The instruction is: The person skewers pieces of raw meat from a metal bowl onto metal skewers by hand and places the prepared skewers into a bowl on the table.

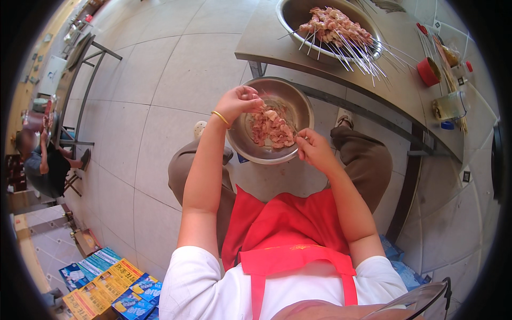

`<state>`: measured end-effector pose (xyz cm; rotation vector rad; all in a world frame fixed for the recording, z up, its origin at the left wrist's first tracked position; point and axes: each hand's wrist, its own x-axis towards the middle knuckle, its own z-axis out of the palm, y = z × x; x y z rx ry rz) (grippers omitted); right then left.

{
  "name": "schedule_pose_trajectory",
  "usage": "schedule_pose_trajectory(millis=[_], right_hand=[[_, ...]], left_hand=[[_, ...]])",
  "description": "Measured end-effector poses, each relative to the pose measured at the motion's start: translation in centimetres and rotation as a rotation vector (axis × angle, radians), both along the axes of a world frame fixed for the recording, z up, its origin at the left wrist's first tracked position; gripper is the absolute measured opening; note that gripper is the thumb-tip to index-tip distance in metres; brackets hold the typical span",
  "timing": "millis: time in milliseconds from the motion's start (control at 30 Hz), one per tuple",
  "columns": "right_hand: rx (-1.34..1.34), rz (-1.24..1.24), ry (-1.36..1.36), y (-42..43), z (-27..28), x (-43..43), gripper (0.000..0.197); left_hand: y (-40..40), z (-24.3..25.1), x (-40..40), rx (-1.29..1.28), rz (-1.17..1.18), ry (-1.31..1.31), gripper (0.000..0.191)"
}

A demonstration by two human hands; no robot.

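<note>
A wide steel bowl (298, 94) stands low between my knees, with cut pieces of raw meat (266, 130) heaped in it. Over the far left side of the heap, my left hand (243, 102) pinches what looks like a small piece of meat between thumb and fingertips; a gold bangle circles that wrist. At the bowl's right rim, my right hand (316, 149) grips the near end of a thin skewer (291, 125). The skewer slants up and left over the meat towards my left fingertips. Its far end is hidden among the pieces.
On the metal table (272, 46) at upper right, a larger steel basin (286, 20) holds loaded meat skewers (336, 26), their metal ends jutting over the rim. A red cup (429, 72) and a jar (449, 106) stand farther right. A seated person (44, 164) works at far left. Cartons (106, 286) lie lower left.
</note>
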<state>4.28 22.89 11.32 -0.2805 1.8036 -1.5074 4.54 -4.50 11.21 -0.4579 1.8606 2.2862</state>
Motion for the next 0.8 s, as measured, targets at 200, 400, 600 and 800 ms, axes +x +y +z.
schedule_pose_trajectory(millis=[200, 400, 600, 800], right_hand=[[-0.018, -0.031, -0.026, -0.4, -0.3, 0.0, 0.015], [-0.066, -0.041, -0.045, -0.6, -0.9, -0.1, 0.012], [-0.083, -0.064, -0.062, -0.8, -0.6, 0.1, 0.012], [-0.072, -0.114, -0.056, -1.1, -0.8, 0.5, 0.013]], left_hand=[[0.9, 0.0, 0.1, 0.023, 0.001, 0.011, 0.027], [1.0, -0.1, -0.1, 0.221, 0.125, -0.004, 0.024], [2.0, -0.6, -0.1, 0.354, 0.265, -0.014, 0.023], [3.4, -0.8, -0.3, 0.419, 0.341, 0.009, 0.020]])
